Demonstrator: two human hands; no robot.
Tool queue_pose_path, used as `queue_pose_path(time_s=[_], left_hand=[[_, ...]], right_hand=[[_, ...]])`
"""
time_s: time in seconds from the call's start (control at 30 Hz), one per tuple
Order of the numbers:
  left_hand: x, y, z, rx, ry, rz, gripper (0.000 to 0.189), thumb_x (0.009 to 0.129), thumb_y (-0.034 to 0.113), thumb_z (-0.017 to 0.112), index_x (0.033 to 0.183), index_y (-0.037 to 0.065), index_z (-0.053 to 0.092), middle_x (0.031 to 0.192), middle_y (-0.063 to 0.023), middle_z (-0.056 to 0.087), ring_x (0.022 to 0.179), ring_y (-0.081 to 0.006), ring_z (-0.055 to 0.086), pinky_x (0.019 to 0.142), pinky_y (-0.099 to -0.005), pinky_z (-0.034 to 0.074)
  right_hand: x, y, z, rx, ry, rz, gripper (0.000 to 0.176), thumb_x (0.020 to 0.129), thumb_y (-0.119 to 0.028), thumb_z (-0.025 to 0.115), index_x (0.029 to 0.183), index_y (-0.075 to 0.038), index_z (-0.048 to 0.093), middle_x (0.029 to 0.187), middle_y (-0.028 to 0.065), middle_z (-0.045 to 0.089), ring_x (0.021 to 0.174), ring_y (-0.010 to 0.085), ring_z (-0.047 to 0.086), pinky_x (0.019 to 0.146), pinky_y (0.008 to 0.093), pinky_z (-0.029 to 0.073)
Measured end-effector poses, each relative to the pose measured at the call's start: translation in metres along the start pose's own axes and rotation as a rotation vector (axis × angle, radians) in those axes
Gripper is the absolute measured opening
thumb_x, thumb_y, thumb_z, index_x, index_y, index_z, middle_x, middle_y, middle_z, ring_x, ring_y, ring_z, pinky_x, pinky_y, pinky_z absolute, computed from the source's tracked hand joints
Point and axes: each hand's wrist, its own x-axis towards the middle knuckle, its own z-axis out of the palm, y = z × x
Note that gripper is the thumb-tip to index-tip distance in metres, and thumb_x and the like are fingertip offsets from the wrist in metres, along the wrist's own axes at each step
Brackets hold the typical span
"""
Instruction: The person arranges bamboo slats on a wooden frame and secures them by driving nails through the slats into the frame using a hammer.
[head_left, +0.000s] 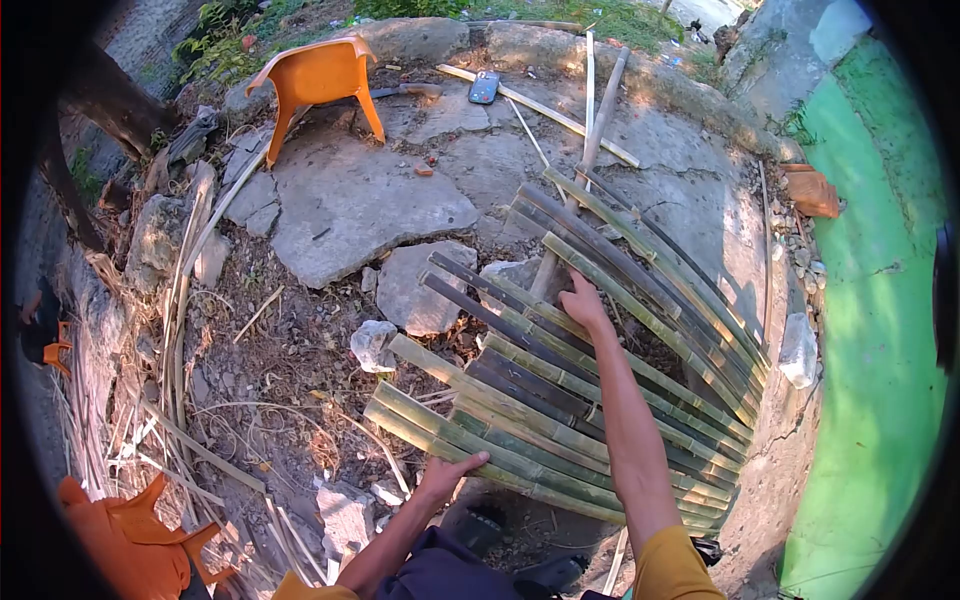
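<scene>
Many split bamboo slats (530, 445) lie fanned out, their far-left ends spread and their right ends gathered closer together. My left hand (447, 478) is at the nearest slat, with its thumb along the edge and the other fingers partly hidden below; it looks closed on the slat. Over the middle of the fan, my right hand (583, 308) has its index finger stretched out and its thumb apart. Nothing shows between them. Under the slats' upper ends runs a wooden pole (603, 110).
An orange plastic chair (318, 80) stands at the back left, near a phone (484, 88) on the stone. Another orange chair (135, 535) is at lower left. Broken stone slabs (360, 215) and loose bamboo strips (178, 330) lie around. A green surface (860, 300) borders the right.
</scene>
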Motion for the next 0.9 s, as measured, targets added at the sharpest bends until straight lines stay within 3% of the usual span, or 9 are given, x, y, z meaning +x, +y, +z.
queue_pose_path(time_s=[0.1,0.3,0.4,0.5,0.57,0.63,0.67,0.8,0.9], left_hand=[[0.002,0.000,0.001,-0.011,0.009,-0.064,0.045,0.086,0.011,0.086,0.123,-0.003,0.064,0.114,-0.0111,0.073,0.103,-0.0200,0.070,0.093,-0.0341,0.058],[0.004,-0.007,-0.005,-0.014,0.000,-0.048,0.048,0.088,0.005,0.083,0.128,-0.005,0.058,0.115,-0.0121,0.071,0.105,-0.0238,0.070,0.095,-0.0373,0.059],[0.005,-0.008,-0.003,-0.024,0.029,-0.062,0.048,0.086,0.011,0.086,0.125,-0.003,0.062,0.116,-0.0121,0.072,0.107,-0.0209,0.069,0.096,-0.0341,0.057],[0.009,-0.011,-0.005,-0.052,-0.006,-0.056,0.050,0.086,0.011,0.086,0.126,-0.004,0.061,0.118,-0.0124,0.071,0.108,-0.0216,0.069,0.097,-0.0350,0.057],[0.007,-0.011,-0.006,-0.062,0.015,-0.069,0.049,0.087,0.011,0.086,0.126,-0.004,0.061,0.118,-0.0126,0.071,0.108,-0.0218,0.069,0.098,-0.0353,0.057],[0.006,-0.007,-0.006,-0.037,0.022,-0.080,0.048,0.087,0.011,0.085,0.125,-0.005,0.061,0.118,-0.0126,0.071,0.108,-0.0217,0.069,0.098,-0.0352,0.057],[0.005,-0.006,-0.006,-0.014,0.021,-0.087,0.047,0.087,0.010,0.085,0.125,-0.005,0.061,0.117,-0.0127,0.071,0.108,-0.0216,0.069,0.097,-0.0351,0.057],[0.002,-0.007,-0.006,-0.012,0.020,-0.052,0.044,0.088,0.004,0.082,0.125,-0.005,0.061,0.118,-0.0129,0.071,0.107,-0.0229,0.069,0.097,-0.0369,0.058],[0.007,-0.007,-0.005,-0.039,0.004,-0.038,0.045,0.088,0.004,0.082,0.127,-0.004,0.061,0.118,-0.0128,0.071,0.107,-0.0232,0.069,0.097,-0.0375,0.058]], right_hand=[[0.013,0.009,-0.005,-0.001,-0.064,-0.092,0.078,0.082,-0.011,0.063,0.156,-0.004,0.043,0.159,0.0284,0.042,0.149,0.0448,0.037,0.125,0.0417,0.029],[0.022,-0.002,-0.011,-0.095,0.039,-0.186,0.065,0.078,-0.011,0.064,0.142,0.001,0.058,0.136,0.0263,0.065,0.134,0.0386,0.058,0.114,0.0431,0.044],[0.010,-0.012,-0.037,-0.046,-0.370,0.004,0.067,0.077,-0.026,0.074,0.138,0.000,0.061,0.128,0.0221,0.070,0.123,0.0364,0.064,0.109,0.0407,0.048],[0.010,0.017,-0.010,0.005,-0.224,-0.153,0.058,0.082,-0.025,0.074,0.134,-0.004,0.062,0.117,0.0170,0.072,0.107,0.0288,0.068,0.095,0.0413,0.052],[0.014,0.021,0.002,0.147,-0.080,-0.200,0.058,0.082,-0.027,0.077,0.131,0.000,0.063,0.116,0.0177,0.072,0.108,0.0280,0.068,0.094,0.0403,0.052],[0.038,0.023,0.006,-0.081,-0.372,-0.215,0.063,0.081,-0.024,0.080,0.136,0.001,0.062,0.118,0.0172,0.072,0.110,0.0293,0.067,0.095,0.0390,0.052],[0.040,0.026,0.012,-0.069,-0.354,-0.171,0.062,0.081,-0.017,0.079,0.138,-0.001,0.062,0.116,0.0119,0.073,0.108,0.0248,0.066,0.094,0.0380,0.052],[0.037,0.038,0.005,0.077,-0.468,-0.127,0.060,0.077,-0.013,0.076,0.135,-0.004,0.065,0.119,0.0125,0.074,0.110,0.0228,0.067,0.097,0.0363,0.052],[0.036,0.033,-0.011,0.065,-0.567,-0.058,0.058,0.080,-0.004,0.075,0.137,-0.001,0.064,0.116,0.0046,0.073,0.104,0.0140,0.064,0.095,0.0343,0.051]])
